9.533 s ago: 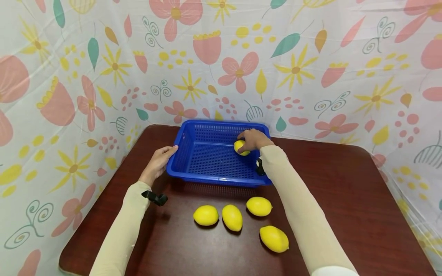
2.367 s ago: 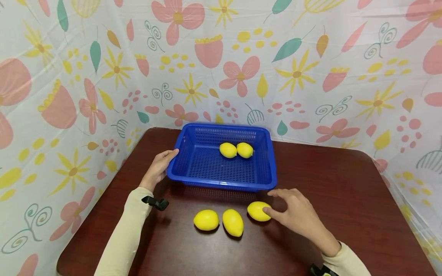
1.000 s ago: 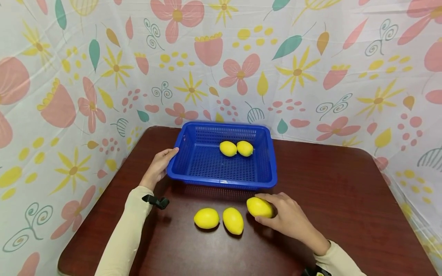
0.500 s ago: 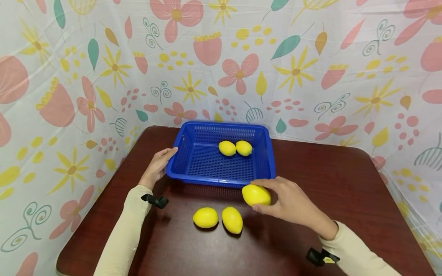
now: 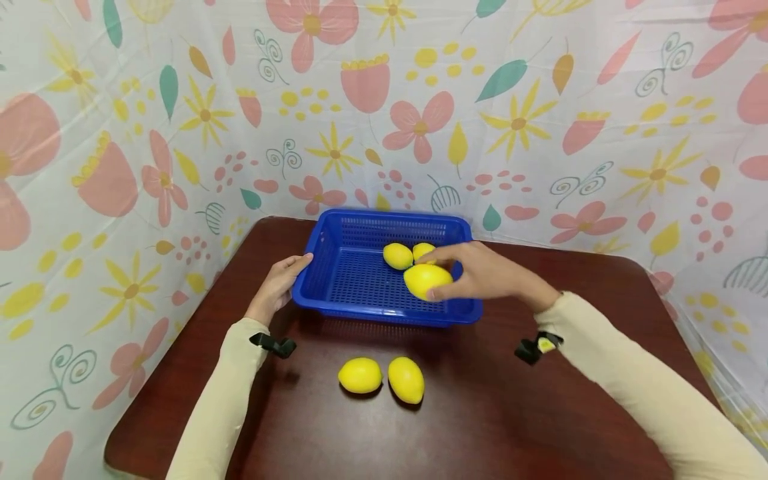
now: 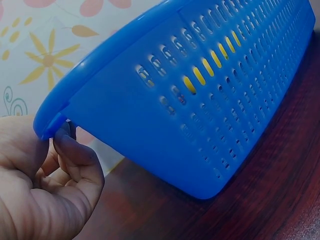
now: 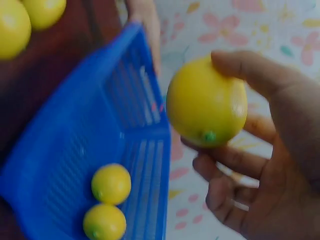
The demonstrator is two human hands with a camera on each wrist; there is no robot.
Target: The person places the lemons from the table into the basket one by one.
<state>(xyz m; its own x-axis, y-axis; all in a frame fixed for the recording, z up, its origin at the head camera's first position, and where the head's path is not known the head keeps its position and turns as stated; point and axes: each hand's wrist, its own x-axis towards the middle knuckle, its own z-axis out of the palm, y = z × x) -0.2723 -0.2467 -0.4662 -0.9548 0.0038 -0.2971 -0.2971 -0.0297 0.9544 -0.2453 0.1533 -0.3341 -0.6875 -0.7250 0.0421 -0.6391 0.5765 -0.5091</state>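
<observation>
My right hand (image 5: 480, 270) grips a yellow lemon (image 5: 427, 282) between thumb and fingers, above the right part of a blue plastic basket (image 5: 384, 311). The right wrist view shows that lemon (image 7: 207, 102) with its green tip, held clear of the basket. At the basket's left end my left hand (image 5: 279, 283) pinches the rim; in the left wrist view its thumb and curled fingers (image 6: 77, 155) meet around the edge. Inside the basket lie two lemons, one (image 5: 398, 256) in plain sight and the other (image 5: 423, 252) partly covered by my right hand.
Two more lemons rest on the dark wooden table in front of the basket, one on the left (image 5: 360, 375) and one beside it (image 5: 406, 380). A flower-printed curtain (image 5: 414, 127) hangs behind the table and along its left side.
My right hand has taken hold of the right-hand lemon on the table, lifted it and carried it forward over the basket. My left hand stays at the rim.
</observation>
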